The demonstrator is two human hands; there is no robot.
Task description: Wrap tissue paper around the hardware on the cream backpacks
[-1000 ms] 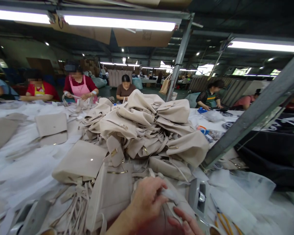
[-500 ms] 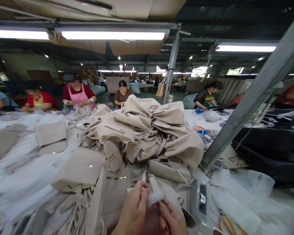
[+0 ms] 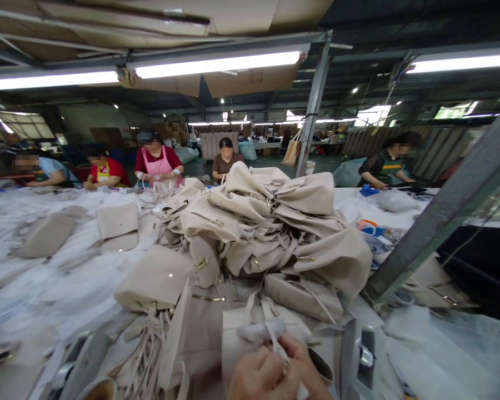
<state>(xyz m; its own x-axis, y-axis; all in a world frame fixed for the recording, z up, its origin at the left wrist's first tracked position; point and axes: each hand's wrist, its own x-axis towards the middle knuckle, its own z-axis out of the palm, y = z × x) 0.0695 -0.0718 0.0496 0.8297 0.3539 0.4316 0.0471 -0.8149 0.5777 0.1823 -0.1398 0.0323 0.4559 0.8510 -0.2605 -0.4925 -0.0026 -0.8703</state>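
At the bottom centre my left hand point(image 3: 254, 375), slightly blurred, is closed on a narrow pale strap point(image 3: 275, 340). My right hand point(image 3: 304, 364) presses against it from the right, its fingers pinched on the same strap. Part of the strap is hidden between the fingers. Just beyond them, a whitish wrapped roll point(image 3: 253, 331) lies across a beige bag point(image 3: 231, 336), which stands in front of me with its handle up. Another beige bag with a gold zip point(image 3: 210, 298) is close on the left.
A heap of beige bags point(image 3: 250, 222) rises ahead. Grey tape dispensers stand left point(image 3: 77, 361) and right point(image 3: 360, 355). Loose straps point(image 3: 150, 355) lie at left, a slim tool point(image 3: 400, 375) at right. A slanted metal post point(image 3: 433, 216) crosses the right side. Several co-workers sit across the table.
My view has turned left, so the scene sits further right. My hands, apart around the white wrapping before, have come together on the strap. The wrapped roll now lies on the bag.
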